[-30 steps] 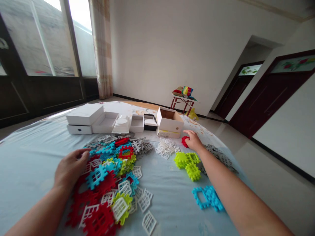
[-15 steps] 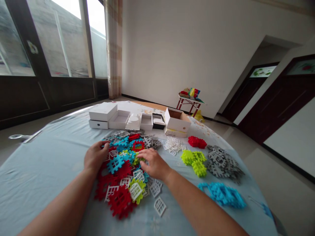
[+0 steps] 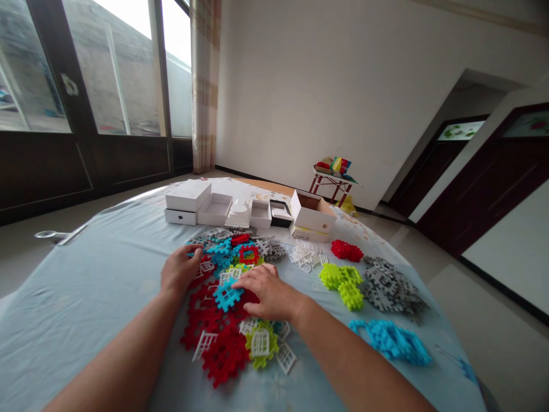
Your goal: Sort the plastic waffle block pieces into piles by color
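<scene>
My left hand [image 3: 182, 270] rests at the left edge of a pile of notched plastic building plates, fingers loosely bent and a gap by the thumb; I see nothing held. My right hand [image 3: 269, 290] reaches over the pile's right side, its fingertips on the edge of a blue building plate [image 3: 227, 294]; the thumb is lower, partly over red pieces. Red plates [image 3: 225, 353] lie nearest me, beside a white window piece [image 3: 259, 342] on a lime-green plate [image 3: 271, 356]. Another window piece [image 3: 286, 357] lies at the pile's near right edge.
Sorted heaps stand to the right: white windows [image 3: 305, 256], red [image 3: 346, 250], lime-green [image 3: 341, 279], grey [image 3: 392, 289] and blue [image 3: 392, 341] plates. Behind the pile is a row of white boxes [image 3: 189, 195] and an open carton [image 3: 313, 213]. A cloth [image 3: 107, 274] covers the round table.
My right hand has come nearer, with the blue plate shifted rightward across the pile, uncovering red pieces. The left hand has stayed by the pile's edge. The view has swung slightly left.
</scene>
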The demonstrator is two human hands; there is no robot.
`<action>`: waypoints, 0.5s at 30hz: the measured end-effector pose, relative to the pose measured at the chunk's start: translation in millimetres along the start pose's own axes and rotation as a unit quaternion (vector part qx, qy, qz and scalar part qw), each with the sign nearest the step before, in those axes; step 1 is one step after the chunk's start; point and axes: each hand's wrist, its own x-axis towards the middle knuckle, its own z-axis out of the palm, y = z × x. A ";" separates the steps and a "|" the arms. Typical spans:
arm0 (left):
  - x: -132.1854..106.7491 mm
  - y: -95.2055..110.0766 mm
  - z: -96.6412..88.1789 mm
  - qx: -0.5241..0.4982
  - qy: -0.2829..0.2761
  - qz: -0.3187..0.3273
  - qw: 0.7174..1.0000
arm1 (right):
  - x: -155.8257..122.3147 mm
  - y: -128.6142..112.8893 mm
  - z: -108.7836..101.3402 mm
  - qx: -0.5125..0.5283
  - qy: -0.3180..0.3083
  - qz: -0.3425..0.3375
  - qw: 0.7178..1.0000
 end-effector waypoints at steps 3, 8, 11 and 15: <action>0.3 0.0 -0.2 0.001 0.000 0.000 1.000 | -15.5 4.6 -9.9 -0.007 -0.004 0.017 1.000; -0.2 1.1 -2.5 0.006 0.001 -0.001 1.000 | -26.5 4.9 -12.1 -0.029 0.021 0.050 0.998; -0.2 3.2 -4.2 0.012 -0.008 -0.001 1.000 | -25.2 1.7 -7.8 -0.036 0.042 0.053 0.997; 1.9 6.7 -6.8 0.032 -0.023 -0.008 0.999 | -22.8 -1.6 -2.3 -0.041 0.042 0.057 0.997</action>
